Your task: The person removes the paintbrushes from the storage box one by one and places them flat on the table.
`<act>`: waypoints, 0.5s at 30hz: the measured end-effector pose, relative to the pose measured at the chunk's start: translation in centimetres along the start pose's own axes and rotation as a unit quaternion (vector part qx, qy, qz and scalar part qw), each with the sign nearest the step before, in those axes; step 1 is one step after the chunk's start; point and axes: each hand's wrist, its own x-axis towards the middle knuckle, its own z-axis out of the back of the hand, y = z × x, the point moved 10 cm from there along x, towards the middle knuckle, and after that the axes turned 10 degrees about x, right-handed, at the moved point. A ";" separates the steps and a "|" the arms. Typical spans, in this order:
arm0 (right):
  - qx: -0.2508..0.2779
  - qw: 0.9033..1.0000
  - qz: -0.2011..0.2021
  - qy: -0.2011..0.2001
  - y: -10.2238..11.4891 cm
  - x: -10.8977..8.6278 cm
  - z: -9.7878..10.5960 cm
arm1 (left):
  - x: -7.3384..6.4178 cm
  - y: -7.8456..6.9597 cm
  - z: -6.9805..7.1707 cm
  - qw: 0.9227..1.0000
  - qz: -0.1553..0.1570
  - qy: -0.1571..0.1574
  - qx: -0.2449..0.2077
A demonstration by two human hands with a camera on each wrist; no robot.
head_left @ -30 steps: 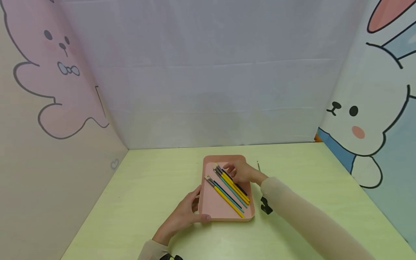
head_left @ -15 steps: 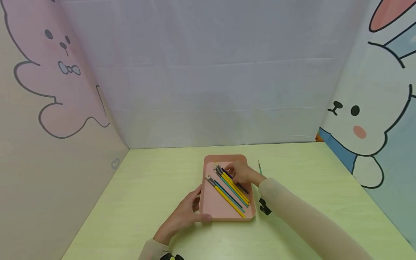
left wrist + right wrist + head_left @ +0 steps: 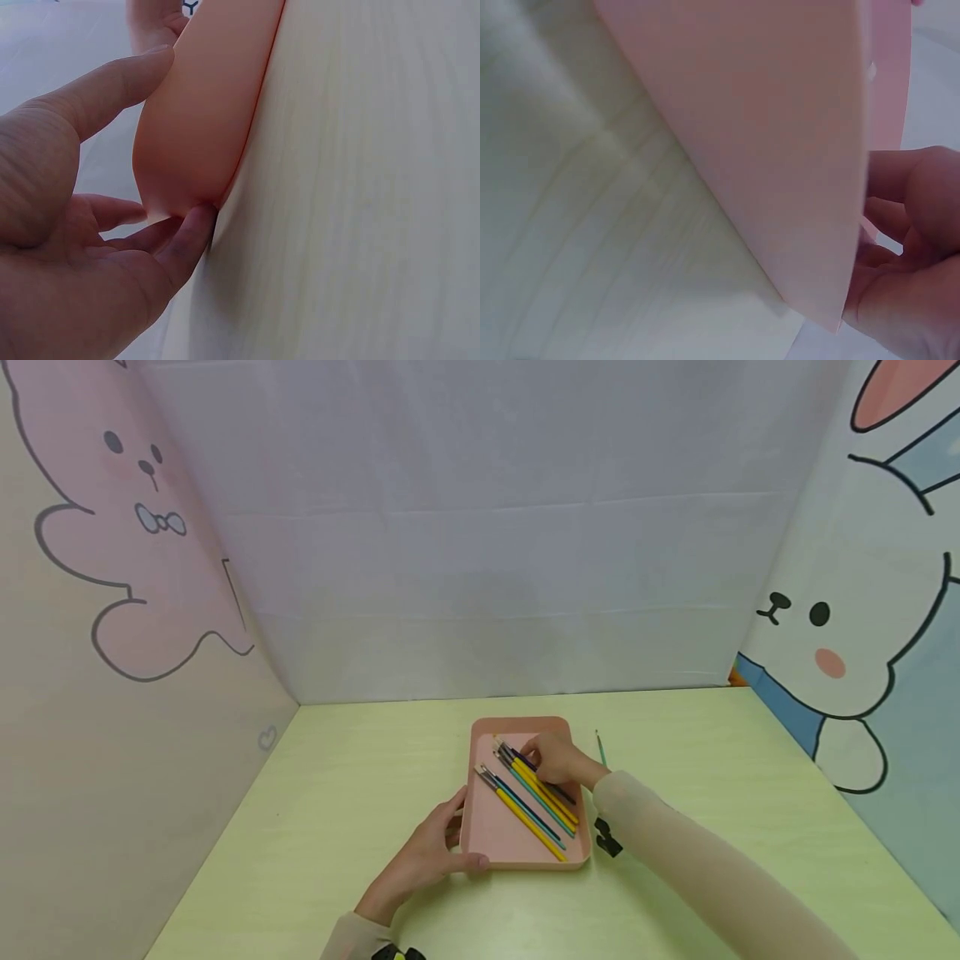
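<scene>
A pink tray (image 3: 483, 835) lies on the table with several paintbrushes (image 3: 519, 812) slanting across it, their handles yellow, teal and dark blue. My left hand (image 3: 426, 853) grips the tray's near left corner, thumb on the near side and fingers along the left side; the left wrist view shows the fingertips against the tray's wall (image 3: 199, 135). Inside the tray at the right, my right hand (image 3: 557, 760) has its fingers bent down over a dark-handled paintbrush (image 3: 563, 794) and appears to pinch it. The tray's wall (image 3: 780, 135) hides those fingertips in the right wrist view.
One teal paintbrush (image 3: 602, 748) lies on the pale table (image 3: 360, 785) just right of the tray, partly behind the right wrist. A white sheet (image 3: 480, 568) hangs behind the table. Walls with cartoon drawings flank both sides.
My right hand has shifted slightly, and the dark paintbrush's handle end has swung a little away from me. More of the teal paintbrush beside the tray shows. The left hand stays at the tray's corner.
</scene>
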 end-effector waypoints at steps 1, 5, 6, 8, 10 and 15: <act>0.004 1.000 -0.004 -0.001 -0.1 0.0 0.0 | 0.0 0.0 0.0 1.000 0.001 0.000 0.001; 0.037 0.999 -0.010 -0.004 -0.3 -0.2 0.3 | 0.0 0.1 -0.1 1.000 0.002 0.000 -0.001; 0.050 0.999 -0.011 -0.005 -0.4 -0.3 0.4 | 0.0 0.1 -0.1 1.000 0.001 0.001 -0.002; 0.078 0.997 -0.013 -0.009 -0.5 -0.3 0.6 | 0.0 0.1 -0.1 1.000 -0.001 0.001 -0.004; 0.103 0.994 -0.011 -0.017 -0.6 -0.3 1.0 | 0.0 0.1 -0.1 1.000 -0.003 0.000 -0.002; 0.156 0.987 -0.013 -0.025 -0.5 -0.7 2.0 | 0.0 0.1 0.0 1.000 -0.003 0.000 0.004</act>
